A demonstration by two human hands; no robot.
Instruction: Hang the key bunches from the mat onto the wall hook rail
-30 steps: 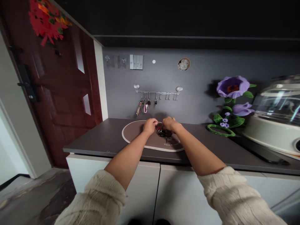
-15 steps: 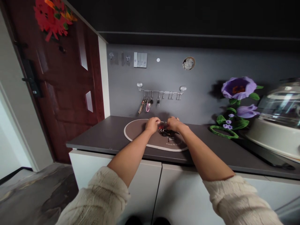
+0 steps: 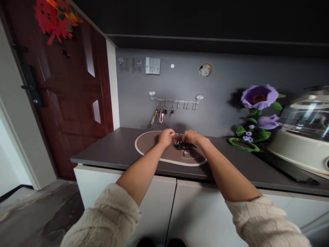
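A brown oval mat (image 3: 147, 145) with a pale rim lies on the dark counter. On it is a small dark pile of what look like keys and rings (image 3: 180, 146), beside a small red piece (image 3: 175, 139). My left hand (image 3: 166, 137) is closed in a pinch at the pile's left. Opposite it, my right hand (image 3: 190, 137) has its fingers curled down over the pile's right side. A thin light bit shows between the fingertips of both hands, too small to name. The fingers hide whatever each hand grips.
Behind the mat, a hook rail (image 3: 177, 101) on the wall carries several keys (image 3: 161, 116). To the right stand a purple flower decoration (image 3: 260, 97) and a white appliance with a clear lid (image 3: 300, 140). A dark overhead cabinet (image 3: 195, 20) spans the top.
Both hands stay over the pile, with the right hand's fingers shifted slightly. The whole view has moved a little, so things sit slightly further left.
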